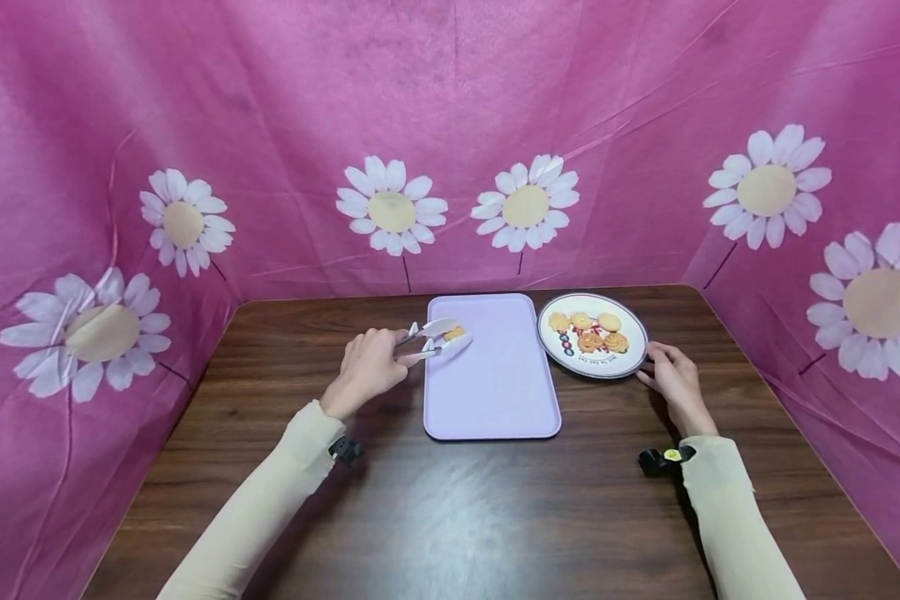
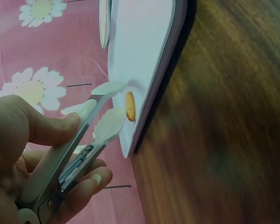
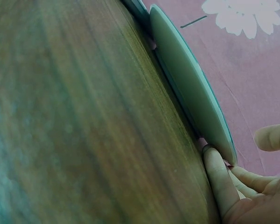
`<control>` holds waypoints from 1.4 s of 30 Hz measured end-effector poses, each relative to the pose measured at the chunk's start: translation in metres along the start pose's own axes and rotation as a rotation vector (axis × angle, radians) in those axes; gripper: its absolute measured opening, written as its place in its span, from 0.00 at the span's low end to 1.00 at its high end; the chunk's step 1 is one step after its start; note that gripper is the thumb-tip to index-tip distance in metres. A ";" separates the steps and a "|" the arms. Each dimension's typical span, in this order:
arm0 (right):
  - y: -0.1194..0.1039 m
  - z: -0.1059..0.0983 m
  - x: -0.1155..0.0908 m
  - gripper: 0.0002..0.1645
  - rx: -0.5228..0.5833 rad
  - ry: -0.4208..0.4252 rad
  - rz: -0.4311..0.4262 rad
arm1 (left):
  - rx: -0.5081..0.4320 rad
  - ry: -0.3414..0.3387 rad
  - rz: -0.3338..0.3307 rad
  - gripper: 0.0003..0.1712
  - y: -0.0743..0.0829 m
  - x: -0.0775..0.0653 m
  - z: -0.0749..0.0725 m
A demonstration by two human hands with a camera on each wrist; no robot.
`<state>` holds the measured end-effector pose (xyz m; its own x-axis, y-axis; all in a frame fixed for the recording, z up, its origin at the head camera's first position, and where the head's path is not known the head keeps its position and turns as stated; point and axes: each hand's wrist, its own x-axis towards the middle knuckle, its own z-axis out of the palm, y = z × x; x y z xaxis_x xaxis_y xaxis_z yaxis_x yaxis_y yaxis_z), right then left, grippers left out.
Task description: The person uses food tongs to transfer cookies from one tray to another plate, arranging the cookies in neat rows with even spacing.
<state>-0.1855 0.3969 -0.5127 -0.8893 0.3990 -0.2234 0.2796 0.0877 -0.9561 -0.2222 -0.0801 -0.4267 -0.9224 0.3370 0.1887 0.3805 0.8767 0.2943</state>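
Observation:
My left hand (image 1: 371,367) grips a pair of tongs (image 2: 67,158) with pale, leaf-shaped tips. Those tips are spread around a golden cookie (image 1: 453,333) near the left edge of a lilac tray (image 1: 491,400). The left wrist view shows the cookie (image 2: 130,106) lying on the tray just past the tips, but whether they touch it I cannot tell. At the right, my right hand (image 1: 675,382) holds the rim of a white plate (image 1: 570,310) with a dark edge. Fingers (image 3: 219,175) meet the plate's rim close to the tabletop in the right wrist view.
Several cookies (image 1: 590,342) lie on the plate, over its printed pattern. Plate and tray stand side by side near the back of a dark wooden table (image 1: 457,517). A pink cloth (image 1: 450,83) with white daisies hangs behind and along both sides.

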 end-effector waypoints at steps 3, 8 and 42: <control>0.000 0.001 0.001 0.39 -0.005 0.001 0.005 | 0.004 0.008 0.000 0.14 0.001 0.000 0.002; -0.001 0.002 0.001 0.39 -0.001 -0.005 0.004 | 0.004 0.025 -0.020 0.12 0.001 0.000 0.001; 0.000 0.000 0.001 0.40 -0.021 -0.003 0.027 | -0.050 0.039 -0.016 0.22 0.004 -0.001 0.016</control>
<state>-0.1864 0.3973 -0.5130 -0.8826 0.3984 -0.2495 0.3109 0.0966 -0.9455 -0.2209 -0.0718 -0.4410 -0.9254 0.3085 0.2201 0.3696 0.8632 0.3441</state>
